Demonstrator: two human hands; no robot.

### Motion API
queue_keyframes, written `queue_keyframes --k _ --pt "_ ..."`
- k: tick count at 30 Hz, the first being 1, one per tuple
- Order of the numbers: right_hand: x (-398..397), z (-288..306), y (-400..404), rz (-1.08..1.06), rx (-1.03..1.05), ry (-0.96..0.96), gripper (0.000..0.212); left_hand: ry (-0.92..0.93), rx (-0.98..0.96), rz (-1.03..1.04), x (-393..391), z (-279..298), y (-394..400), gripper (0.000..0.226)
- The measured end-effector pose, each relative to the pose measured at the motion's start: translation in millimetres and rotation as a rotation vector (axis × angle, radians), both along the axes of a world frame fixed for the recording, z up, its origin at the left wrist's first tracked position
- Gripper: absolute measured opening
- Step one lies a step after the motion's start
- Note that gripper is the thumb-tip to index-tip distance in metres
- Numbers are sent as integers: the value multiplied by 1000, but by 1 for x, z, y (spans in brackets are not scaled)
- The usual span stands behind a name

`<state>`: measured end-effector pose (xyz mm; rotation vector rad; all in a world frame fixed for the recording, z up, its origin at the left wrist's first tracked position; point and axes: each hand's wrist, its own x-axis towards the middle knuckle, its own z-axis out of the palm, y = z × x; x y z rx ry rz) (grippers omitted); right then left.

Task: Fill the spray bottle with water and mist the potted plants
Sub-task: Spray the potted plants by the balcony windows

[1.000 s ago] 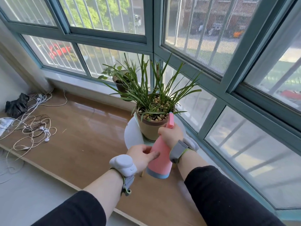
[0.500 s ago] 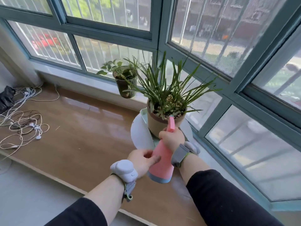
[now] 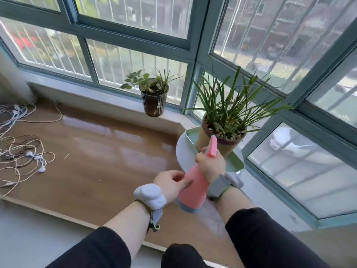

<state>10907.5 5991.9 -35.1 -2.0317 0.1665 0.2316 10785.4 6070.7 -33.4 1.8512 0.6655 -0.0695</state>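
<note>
Observed 1 pink spray bottle (image 3: 194, 187) held up in front of the body, tilted, nozzle end aimed toward the near plant and reaching about level with the pot rim. Right hand (image 3: 211, 166) clamped round the bottle neck at the trigger; trigger finger itself hidden, so squeeze state could not be told. Left hand (image 3: 170, 183) resting against the lower body of the bottle, fingertips touching the side, fingers loosely bent rather than wrapped; judged a steadying contact, not a grip. Water level not readable through the opaque wall. Judged step: misting the near plant. Risks noted, all as judgement: nozzle very near the leaves of the grassy plant (image 3: 227, 111), so a forward push could bend blades or knock the tan pot (image 3: 222, 146); pot stood on a pale green tray (image 3: 234, 161) on a round white stand (image 3: 182, 153), apparently toward one side, so a bump might tip it; spray drifting left could wet the glossy wooden platform (image 3: 96, 151); earphone cables (image 3: 21, 151) well apart from the bottle, low risk from mist. With only fingertip support below, a wet bottle could slip if the right-hand hold loosened. Second target, the small dark pot (image 3: 154, 102) on the window ledge (image 3: 108, 101), beyond easy reach from this stance; leaning over the stand to reach it could catch the near plant. Counts: 1 spray bottle, 2 potted plants, 1 tray, 1 stand, 2 hands, 2 wrist-worn devices (image 3: 149, 195), 1 tangle of cables (strand count not resolvable).
</note>
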Motion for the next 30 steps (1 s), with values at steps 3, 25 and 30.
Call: queue_keyframes --k 3,25,30 --pt "-11 10 20 -12 34 -49 30 -28 -2 42 -8 5 19 37" --pt "108 54 227 -223 -6 -13 27 154 2 0 126 -9 248 74" --pt "138 88 266 -363 58 -93 26 199 24 -52 174 18 283 76"
